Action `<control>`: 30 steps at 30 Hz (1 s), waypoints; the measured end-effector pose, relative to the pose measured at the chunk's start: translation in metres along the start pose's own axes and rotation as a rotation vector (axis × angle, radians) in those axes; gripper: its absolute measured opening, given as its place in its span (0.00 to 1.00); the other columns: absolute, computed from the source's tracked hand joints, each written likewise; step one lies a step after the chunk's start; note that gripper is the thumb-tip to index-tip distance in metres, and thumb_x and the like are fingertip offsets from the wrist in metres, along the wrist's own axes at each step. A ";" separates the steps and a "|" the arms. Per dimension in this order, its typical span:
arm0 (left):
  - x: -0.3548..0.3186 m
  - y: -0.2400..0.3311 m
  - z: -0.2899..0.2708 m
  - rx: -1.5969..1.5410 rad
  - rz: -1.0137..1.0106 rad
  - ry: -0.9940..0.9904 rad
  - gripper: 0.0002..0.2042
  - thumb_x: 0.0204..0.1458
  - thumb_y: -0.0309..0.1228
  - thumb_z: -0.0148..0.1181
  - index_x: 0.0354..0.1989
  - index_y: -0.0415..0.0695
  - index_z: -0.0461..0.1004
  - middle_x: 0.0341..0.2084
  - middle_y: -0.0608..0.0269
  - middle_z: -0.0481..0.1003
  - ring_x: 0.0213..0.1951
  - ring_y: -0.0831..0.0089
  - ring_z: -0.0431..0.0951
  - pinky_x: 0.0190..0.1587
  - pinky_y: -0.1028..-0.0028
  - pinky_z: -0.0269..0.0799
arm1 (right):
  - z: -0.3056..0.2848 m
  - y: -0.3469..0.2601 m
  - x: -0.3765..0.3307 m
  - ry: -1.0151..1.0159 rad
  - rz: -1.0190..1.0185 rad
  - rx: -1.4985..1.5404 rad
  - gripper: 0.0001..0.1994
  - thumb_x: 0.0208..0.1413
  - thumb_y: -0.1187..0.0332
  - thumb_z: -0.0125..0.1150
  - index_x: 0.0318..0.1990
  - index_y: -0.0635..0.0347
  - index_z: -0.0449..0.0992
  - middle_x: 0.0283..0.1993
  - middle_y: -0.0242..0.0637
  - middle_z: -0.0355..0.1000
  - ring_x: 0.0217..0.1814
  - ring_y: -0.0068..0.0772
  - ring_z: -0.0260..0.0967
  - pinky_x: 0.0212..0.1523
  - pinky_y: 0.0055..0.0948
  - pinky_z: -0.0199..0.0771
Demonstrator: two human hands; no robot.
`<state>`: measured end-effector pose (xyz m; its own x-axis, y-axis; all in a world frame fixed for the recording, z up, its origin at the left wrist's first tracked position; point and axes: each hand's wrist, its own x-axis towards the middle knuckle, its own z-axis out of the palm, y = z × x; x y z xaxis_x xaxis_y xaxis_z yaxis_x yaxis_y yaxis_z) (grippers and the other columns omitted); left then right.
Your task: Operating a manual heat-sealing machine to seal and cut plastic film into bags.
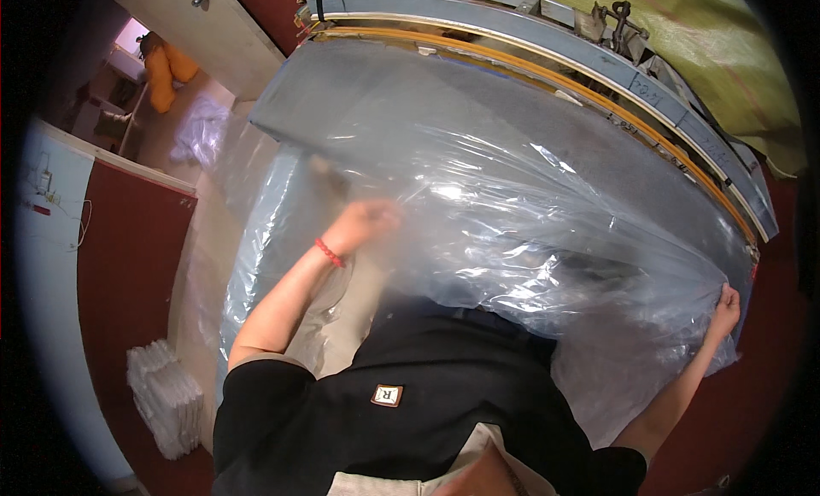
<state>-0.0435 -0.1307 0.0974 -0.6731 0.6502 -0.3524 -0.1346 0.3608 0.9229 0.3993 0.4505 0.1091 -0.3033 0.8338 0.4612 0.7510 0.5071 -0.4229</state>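
Note:
A large clear plastic sheet (487,218) is spread over a grey padded table (376,77) and hangs down at its near side in shiny folds. My right hand (727,308) is closed on the sheet's edge at the right end, pulling creases toward it. My left hand (367,225), with a red bracelet (328,252) on its wrist, is raised at the sheet's left part. Its fingers are blurred, so whether they grip the film cannot be made out. More of the film (260,231) drapes down to the left.
A long curved-looking metal rail (530,41) runs along the table's far side, beside an orange strip (530,69). A metal clamp (622,22) and a yellow-green woven sheet (683,69) are behind it. Folded plastic bags (165,398) are stacked at left. A person in orange (162,73) is beyond the doorway.

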 end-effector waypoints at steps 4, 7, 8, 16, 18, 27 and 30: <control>0.011 0.059 -0.048 0.175 0.126 0.172 0.02 0.46 0.26 0.54 0.25 0.41 0.71 0.30 0.73 0.68 0.34 0.83 0.66 0.39 0.82 0.60 | 0.000 0.000 -0.001 -0.040 0.018 0.036 0.15 0.50 0.57 0.51 0.30 0.63 0.69 0.25 0.39 0.67 0.26 0.28 0.60 0.32 0.27 0.62; 0.026 0.102 -0.070 0.148 0.564 0.533 0.06 0.46 0.27 0.55 0.32 0.41 0.69 0.34 0.68 0.67 0.38 0.80 0.64 0.42 0.81 0.58 | -0.001 -0.004 -0.002 -0.009 0.016 -0.004 0.15 0.50 0.57 0.51 0.30 0.62 0.69 0.26 0.40 0.67 0.26 0.29 0.61 0.32 0.27 0.62; 0.028 0.108 -0.071 0.190 0.718 0.659 0.09 0.46 0.27 0.55 0.36 0.41 0.68 0.35 0.67 0.67 0.40 0.80 0.64 0.43 0.80 0.57 | -0.001 -0.005 -0.003 0.002 0.006 -0.020 0.14 0.50 0.57 0.52 0.31 0.62 0.69 0.25 0.40 0.68 0.26 0.29 0.61 0.31 0.26 0.62; 0.024 0.063 -0.045 -0.356 0.015 0.341 0.17 0.50 0.41 0.50 0.43 0.44 0.62 0.31 0.67 0.70 0.33 0.80 0.68 0.34 0.81 0.62 | -0.004 -0.012 -0.003 -0.023 0.046 0.011 0.14 0.50 0.58 0.52 0.30 0.61 0.69 0.24 0.40 0.66 0.25 0.29 0.60 0.30 0.26 0.61; 0.041 0.064 -0.049 -0.424 0.064 0.333 0.13 0.49 0.33 0.51 0.42 0.42 0.62 0.27 0.68 0.69 0.28 0.80 0.69 0.28 0.82 0.63 | -0.005 -0.014 -0.004 -0.033 0.047 0.010 0.14 0.50 0.58 0.52 0.30 0.62 0.69 0.24 0.40 0.66 0.25 0.29 0.60 0.30 0.26 0.61; 0.137 0.095 -0.071 0.166 0.616 0.569 0.15 0.45 0.24 0.52 0.43 0.44 0.64 0.20 0.73 0.67 0.21 0.84 0.65 0.23 0.83 0.61 | -0.008 -0.019 -0.008 0.008 0.044 0.092 0.12 0.51 0.62 0.51 0.28 0.65 0.67 0.21 0.36 0.61 0.25 0.23 0.54 0.29 0.22 0.59; 0.155 0.091 -0.062 0.665 0.540 0.631 0.19 0.40 0.23 0.58 0.43 0.40 0.63 0.17 0.64 0.69 0.22 0.78 0.69 0.27 0.78 0.65 | -0.012 -0.005 -0.013 0.027 0.044 0.088 0.12 0.51 0.65 0.52 0.26 0.66 0.65 0.21 0.31 0.60 0.26 0.19 0.53 0.29 0.19 0.58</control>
<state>-0.2051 -0.0387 0.1365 -0.8055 0.4381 0.3991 0.5910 0.5449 0.5948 0.4071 0.4345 0.1148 -0.2547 0.8500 0.4611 0.7083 0.4886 -0.5095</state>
